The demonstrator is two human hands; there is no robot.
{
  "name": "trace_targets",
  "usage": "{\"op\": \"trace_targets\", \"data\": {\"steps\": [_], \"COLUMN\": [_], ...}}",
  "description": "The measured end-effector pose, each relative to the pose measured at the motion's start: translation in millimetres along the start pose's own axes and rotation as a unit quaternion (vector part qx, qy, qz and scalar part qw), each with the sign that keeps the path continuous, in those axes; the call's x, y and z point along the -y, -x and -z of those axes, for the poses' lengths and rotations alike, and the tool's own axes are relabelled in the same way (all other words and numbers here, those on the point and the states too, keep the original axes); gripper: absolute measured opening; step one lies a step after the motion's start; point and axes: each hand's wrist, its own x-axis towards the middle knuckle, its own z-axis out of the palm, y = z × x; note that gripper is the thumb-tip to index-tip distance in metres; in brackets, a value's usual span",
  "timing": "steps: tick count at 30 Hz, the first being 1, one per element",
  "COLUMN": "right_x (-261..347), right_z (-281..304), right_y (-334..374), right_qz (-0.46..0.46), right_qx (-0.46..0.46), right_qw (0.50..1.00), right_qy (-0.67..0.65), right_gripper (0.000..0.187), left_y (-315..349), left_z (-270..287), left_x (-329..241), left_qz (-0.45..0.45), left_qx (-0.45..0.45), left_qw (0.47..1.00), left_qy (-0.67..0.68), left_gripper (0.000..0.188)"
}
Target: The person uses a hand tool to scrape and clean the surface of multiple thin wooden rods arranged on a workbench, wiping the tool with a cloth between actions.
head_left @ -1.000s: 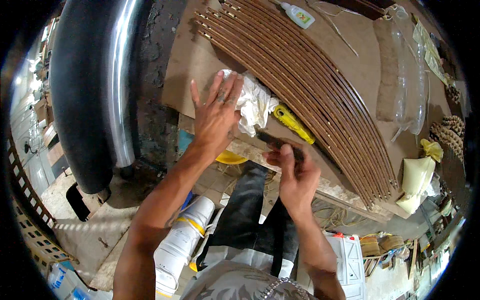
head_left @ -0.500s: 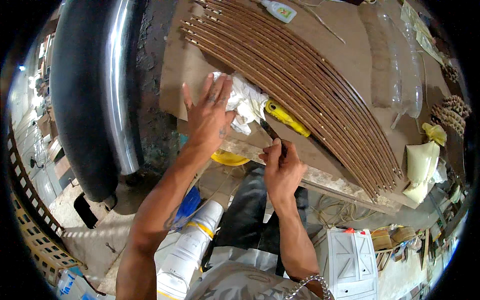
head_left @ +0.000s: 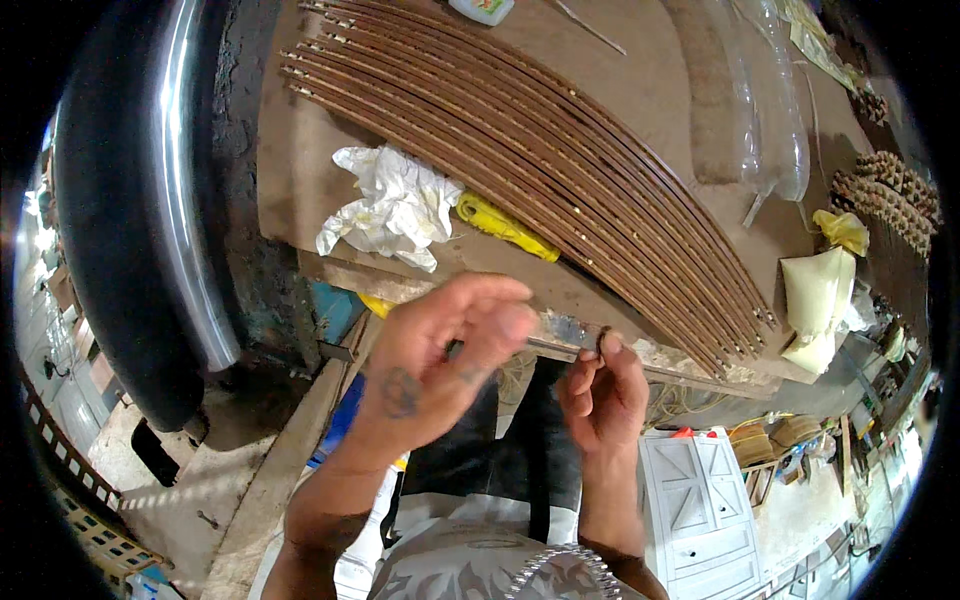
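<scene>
My right hand (head_left: 608, 400) is closed, thumb and fingers pinching the dark end of a small, thin metal blade (head_left: 570, 330). The blade points left over the table's front edge; its exact kind is unclear. My left hand (head_left: 440, 345) is curled just left of the blade, its thumb and forefinger close to the blade's tip. Motion blurs it, and whether it touches the blade is not visible. Beyond my left hand lies a crumpled white paper or cloth (head_left: 395, 205). Right of that, a yellow tool (head_left: 507, 227) sits against a row of long brown strips (head_left: 540, 180) with pale specks.
A large black cylinder with a shiny metal band (head_left: 178, 190) stands at left. On the brown board are a small white bottle (head_left: 482, 10), a clear plastic bottle (head_left: 790, 140) and a pale filled bag (head_left: 818, 300). A white cabinet (head_left: 700, 500) stands below right.
My left hand has left the crumpled white material and come back toward me. My right hand has moved back with the blade, away from that material. The view has shifted rightward.
</scene>
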Motion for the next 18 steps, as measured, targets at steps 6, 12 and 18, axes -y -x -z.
{"op": "trace_targets", "data": {"steps": [6,12,18], "right_x": [19.4,13.5,31.7], "right_z": [1.2,-0.9,2.7], "right_y": [11.7,7.0,14.3], "right_qz": [0.143,0.191,0.195], "right_qx": [0.016,0.039,0.013], "right_qw": [0.974,0.94,0.954], "right_qy": [0.172,0.278,0.228], "right_gripper": [0.02,0.028,0.031], "left_y": [-12.9,-13.8,-16.0], "left_z": [-18.8,-44.4,-62.2], "left_x": [11.4,29.2,21.5], "left_qz": [0.075,0.029,-0.038], "left_qx": [0.076,0.047,0.053], "left_qw": [0.993,0.991,0.98], "left_qy": [-0.046,-0.119,-0.189], "left_gripper": [0.016,0.017,0.02]}}
